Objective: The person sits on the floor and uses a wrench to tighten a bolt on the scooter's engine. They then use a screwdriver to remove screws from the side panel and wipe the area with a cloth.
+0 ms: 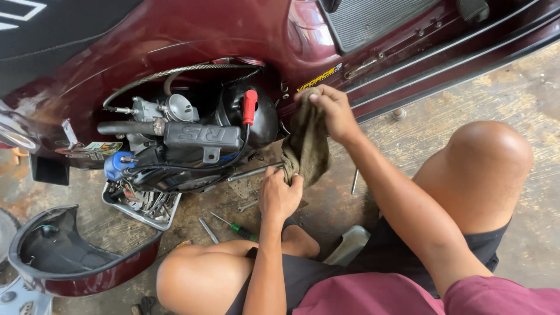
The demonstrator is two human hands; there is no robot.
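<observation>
View from above, person crouched on concrete floor [513, 81] beside maroon scooter [192, 35]. Right hand [331, 111] clamped on top of dirty olive rag [304, 146], pressing it against scooter body panel. Left hand [279, 195] grips rag's lower end (rag hangs stretched between hands, just right of open engine bay). Exposed engine [186, 137] with red plug cap [249, 106]. Metal tray of tools [143, 204] below engine. Green-handled screwdriver [236, 227] on floor near left hand. Detached maroon side cover [70, 256] at lower left.
</observation>
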